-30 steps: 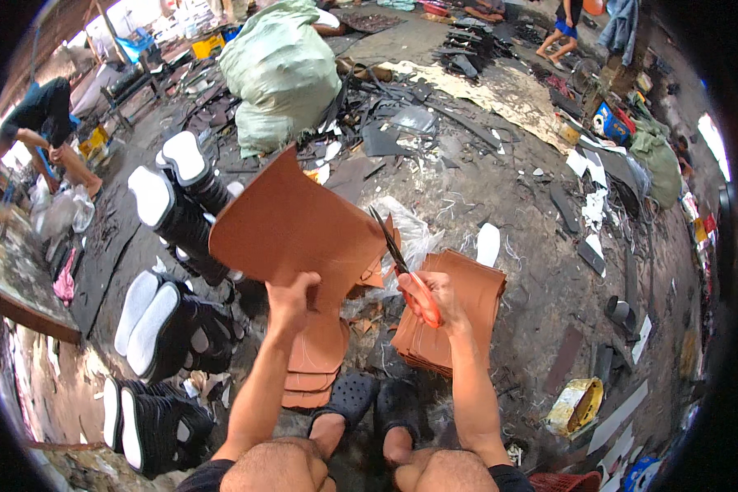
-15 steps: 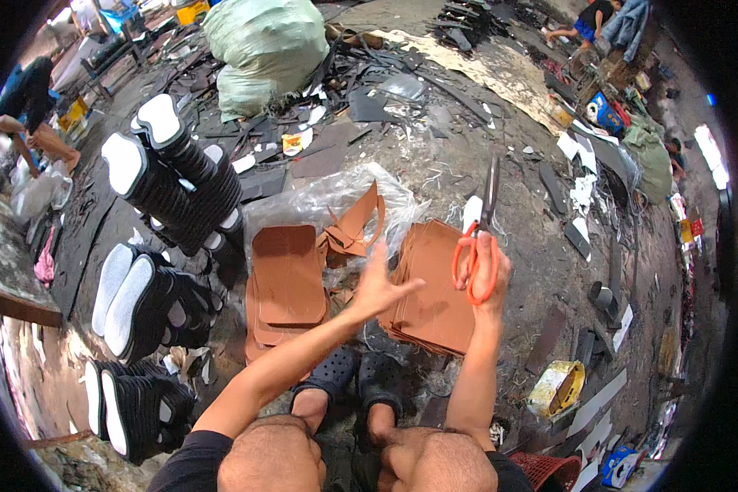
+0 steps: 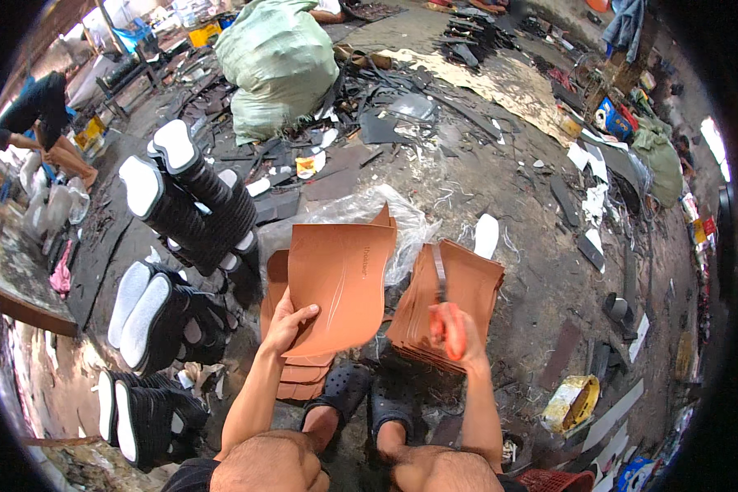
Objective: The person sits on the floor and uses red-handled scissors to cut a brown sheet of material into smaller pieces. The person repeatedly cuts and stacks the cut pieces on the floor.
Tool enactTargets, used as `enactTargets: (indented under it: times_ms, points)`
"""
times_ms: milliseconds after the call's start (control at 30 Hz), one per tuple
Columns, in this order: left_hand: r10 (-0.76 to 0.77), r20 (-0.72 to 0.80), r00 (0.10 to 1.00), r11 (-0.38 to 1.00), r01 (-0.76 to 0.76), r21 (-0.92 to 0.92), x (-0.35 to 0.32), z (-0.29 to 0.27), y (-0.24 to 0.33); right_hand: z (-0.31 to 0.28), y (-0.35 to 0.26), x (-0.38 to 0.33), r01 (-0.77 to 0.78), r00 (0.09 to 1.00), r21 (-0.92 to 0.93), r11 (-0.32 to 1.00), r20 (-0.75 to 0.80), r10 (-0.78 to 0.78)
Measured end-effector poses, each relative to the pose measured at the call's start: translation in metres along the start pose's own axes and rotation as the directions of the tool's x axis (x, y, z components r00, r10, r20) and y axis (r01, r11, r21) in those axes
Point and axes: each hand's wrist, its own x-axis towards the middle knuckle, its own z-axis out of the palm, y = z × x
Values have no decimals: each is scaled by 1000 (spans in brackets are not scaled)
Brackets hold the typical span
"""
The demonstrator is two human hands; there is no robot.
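My left hand (image 3: 289, 324) grips a curved brown sheet (image 3: 340, 287) by its lower left edge, thumb on top. Pale streaks run down the sheet's face. Orange-handled scissors (image 3: 448, 330) are in my right hand (image 3: 467, 340), blurred by motion, their blade pointing away from me. Under the scissors lies a stack of brown sheets (image 3: 476, 283). Another brown pile (image 3: 303, 380) sits below and behind the held sheet, partly hidden by it. Clear plastic (image 3: 406, 213) spreads out beyond the held sheet.
Tall stacks of black soles with white tops (image 3: 152, 189) and grey-topped ones (image 3: 148, 316) stand at left. A pale green sack (image 3: 275, 70) sits far off amid dark scraps. At right are a yellow container (image 3: 571, 404) and strips. Another person (image 3: 45, 123) bends at far left.
My left hand, empty before, now holds a brown sheet up. The scissors have come lower and nearer, over the right stack. The view has shifted slightly.
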Motion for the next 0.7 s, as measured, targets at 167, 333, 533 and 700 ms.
enactTargets:
  times_ms: [167,333,533,700]
  points:
    - [1,0,1000,986,-1,169,-19,-1,28,50,-44,18,57,998,-343,938,47,-44]
    - [-59,95,994,801,104,-589,-22,10,42,55,-53,17,23,993,-297,954,118,13]
    - [436,-248,865,900,-426,95,58,75,11,97,-52,11,99,994,-51,994,50,-97]
    - [423,-419,804,889,-457,22,53,91,55,91,-73,28,13,996,55,998,87,-17]
